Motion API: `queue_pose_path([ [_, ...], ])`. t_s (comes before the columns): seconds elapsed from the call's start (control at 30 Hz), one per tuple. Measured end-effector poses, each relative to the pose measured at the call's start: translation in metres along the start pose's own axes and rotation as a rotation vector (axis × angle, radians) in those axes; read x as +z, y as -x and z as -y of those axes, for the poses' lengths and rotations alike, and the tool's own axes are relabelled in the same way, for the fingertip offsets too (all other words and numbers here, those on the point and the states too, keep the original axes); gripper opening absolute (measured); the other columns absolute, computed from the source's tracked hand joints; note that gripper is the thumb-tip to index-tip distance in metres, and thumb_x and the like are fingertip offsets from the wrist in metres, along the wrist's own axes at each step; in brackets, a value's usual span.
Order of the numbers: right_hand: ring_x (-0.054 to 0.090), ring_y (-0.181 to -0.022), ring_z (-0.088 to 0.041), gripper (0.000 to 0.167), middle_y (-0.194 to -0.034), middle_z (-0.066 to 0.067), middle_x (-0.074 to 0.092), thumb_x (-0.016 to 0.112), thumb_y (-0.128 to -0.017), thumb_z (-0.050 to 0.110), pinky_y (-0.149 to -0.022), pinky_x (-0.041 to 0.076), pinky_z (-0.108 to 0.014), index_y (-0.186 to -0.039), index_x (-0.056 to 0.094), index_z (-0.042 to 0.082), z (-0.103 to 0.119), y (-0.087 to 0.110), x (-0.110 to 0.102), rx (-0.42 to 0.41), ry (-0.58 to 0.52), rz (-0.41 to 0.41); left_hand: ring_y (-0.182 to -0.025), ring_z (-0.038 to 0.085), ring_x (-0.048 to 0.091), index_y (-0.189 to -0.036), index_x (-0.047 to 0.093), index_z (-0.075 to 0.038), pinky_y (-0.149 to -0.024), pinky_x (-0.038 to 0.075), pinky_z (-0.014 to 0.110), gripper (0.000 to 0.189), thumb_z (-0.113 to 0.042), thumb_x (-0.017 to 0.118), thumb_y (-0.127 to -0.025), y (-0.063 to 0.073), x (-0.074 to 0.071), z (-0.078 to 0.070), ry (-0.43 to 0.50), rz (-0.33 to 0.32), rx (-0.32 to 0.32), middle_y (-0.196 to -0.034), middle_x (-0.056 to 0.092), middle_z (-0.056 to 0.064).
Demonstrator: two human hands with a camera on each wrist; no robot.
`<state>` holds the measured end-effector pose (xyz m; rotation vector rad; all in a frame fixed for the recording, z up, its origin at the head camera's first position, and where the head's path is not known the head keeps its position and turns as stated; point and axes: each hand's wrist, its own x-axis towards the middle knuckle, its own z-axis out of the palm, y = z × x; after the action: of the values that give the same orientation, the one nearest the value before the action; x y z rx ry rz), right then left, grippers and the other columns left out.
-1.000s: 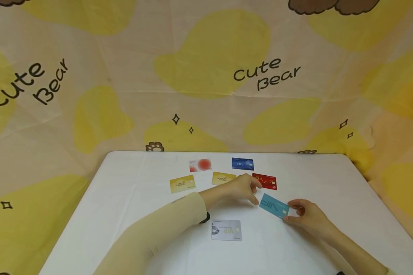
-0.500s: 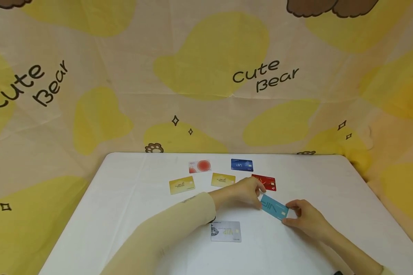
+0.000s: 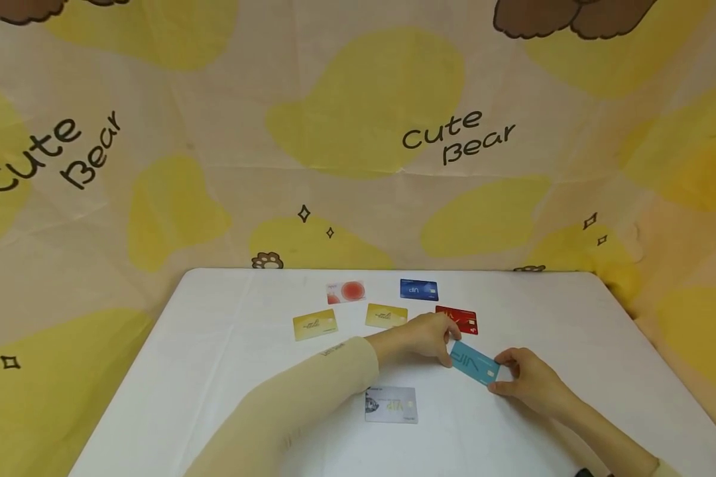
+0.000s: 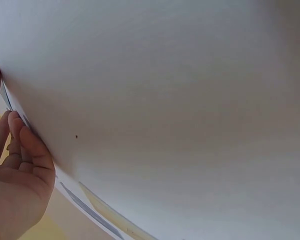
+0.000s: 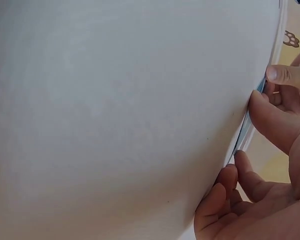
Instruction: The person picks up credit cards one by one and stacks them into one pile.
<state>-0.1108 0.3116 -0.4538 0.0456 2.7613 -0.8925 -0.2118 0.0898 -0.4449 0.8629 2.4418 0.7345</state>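
A teal VIP card [image 3: 474, 363] lies slantwise between my two hands, low over the white tabletop in the head view. My left hand [image 3: 431, 334] pinches its left end between thumb and fingers. At the opposite short edge, the thumb and fingers of my right hand [image 3: 531, 381] grip the card. The right wrist view catches the teal card [image 5: 246, 122] almost edge-on, with my right hand [image 5: 275, 185] around its near end. In the left wrist view my left hand [image 4: 25, 175] is at the left border. A red card [image 3: 467, 320] sits just beyond the left fingers, partly covered by them.
Behind the hands on the white table [image 3: 227, 397] lie a blue card [image 3: 419, 289], a white card with a red circle [image 3: 346, 291] and two gold cards, one left [image 3: 315, 324], one central [image 3: 386, 315]. A silver card [image 3: 391, 405] is nearer, beside the left sleeve.
My left hand has moved right and taken hold of the teal card's left end. The right hand has kept its grip, and the other cards lie as before.
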Motion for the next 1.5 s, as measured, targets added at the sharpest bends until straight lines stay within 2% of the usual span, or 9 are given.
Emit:
queue_pose_path([
  [0.2,0.054,-0.095,-0.028,0.061,-0.110,-0.015,0.065,0.093,-0.079,0.026,-0.082,0.049,-0.042,-0.121,0.063,-0.007,-0.002,0.001,0.001,-0.001,-0.007,-0.007,-0.080,0.007,0.054,-0.127,0.075,-0.016,-0.069,0.042,0.021,0.048,-0.018,0.091,-0.082,0.002,0.001,-0.003,-0.028,0.017,0.013,-0.084,0.058,-0.005],
  [0.43,0.056,-0.093,-0.026,0.061,-0.108,-0.013,0.067,0.094,-0.077,0.023,-0.079,0.050,-0.038,-0.120,0.062,-0.007,-0.003,0.003,0.003,-0.003,-0.032,-0.039,-0.082,0.007,0.055,-0.126,0.073,-0.018,-0.070,0.044,0.021,0.048,-0.017,0.091,-0.082,0.004,0.004,-0.007,-0.055,0.000,0.004,-0.087,0.059,-0.006],
  [0.67,0.057,-0.091,-0.023,0.058,-0.100,-0.008,0.065,0.093,-0.078,0.017,-0.073,0.049,-0.029,-0.120,0.062,-0.008,-0.003,0.007,0.004,-0.012,-0.080,-0.068,-0.083,0.007,0.055,-0.126,0.070,-0.012,-0.072,0.045,0.020,0.049,-0.011,0.090,-0.081,0.006,0.006,-0.012,-0.060,-0.015,0.038,-0.087,0.058,-0.007],
  [0.87,0.062,-0.083,-0.020,0.045,-0.092,-0.006,0.067,0.089,-0.080,0.007,-0.069,0.052,-0.023,-0.115,0.066,-0.008,-0.003,0.011,0.004,-0.039,-0.147,-0.103,-0.077,0.007,0.054,-0.125,0.068,-0.002,-0.069,0.044,0.017,0.049,0.002,0.087,-0.080,0.006,0.007,-0.011,0.002,-0.021,0.086,-0.079,0.058,-0.003],
  [1.0,0.064,-0.082,-0.020,0.035,-0.090,-0.005,0.069,0.086,-0.084,0.005,-0.069,0.054,-0.022,-0.113,0.069,-0.008,-0.001,0.013,0.001,-0.028,-0.165,-0.124,-0.073,0.007,0.053,-0.124,0.068,0.000,-0.066,0.045,0.016,0.047,0.007,0.082,-0.080,0.006,0.007,-0.009,0.046,-0.026,0.094,-0.076,0.058,-0.003],
  [1.1,0.069,-0.080,-0.021,0.028,-0.090,-0.007,0.071,0.079,-0.090,0.001,-0.069,0.058,-0.024,-0.113,0.068,-0.010,-0.002,0.013,0.000,-0.002,-0.236,-0.111,-0.072,0.007,0.054,-0.123,0.069,-0.001,-0.065,0.045,0.015,0.045,0.008,0.080,-0.081,0.007,0.007,-0.008,0.063,-0.032,0.094,-0.076,0.059,-0.003],
  [1.23,0.073,-0.076,-0.024,0.026,-0.089,-0.011,0.072,0.072,-0.095,-0.003,-0.067,0.062,-0.029,-0.117,0.064,-0.015,-0.003,0.012,0.000,0.030,-0.357,-0.081,-0.073,0.007,0.054,-0.123,0.070,0.000,-0.067,0.047,0.015,0.043,0.008,0.080,-0.082,0.008,0.006,-0.009,0.078,-0.035,0.071,-0.076,0.060,-0.003],
  [1.5,0.073,-0.075,-0.025,0.028,-0.089,-0.012,0.071,0.070,-0.096,-0.003,-0.065,0.062,-0.031,-0.120,0.061,-0.016,-0.003,0.012,0.001,0.040,-0.430,-0.065,-0.074,0.008,0.056,-0.118,0.072,-0.001,-0.066,0.048,0.016,0.038,0.007,0.082,-0.083,0.011,0.006,-0.008,0.136,-0.046,0.049,-0.077,0.061,-0.002],
])
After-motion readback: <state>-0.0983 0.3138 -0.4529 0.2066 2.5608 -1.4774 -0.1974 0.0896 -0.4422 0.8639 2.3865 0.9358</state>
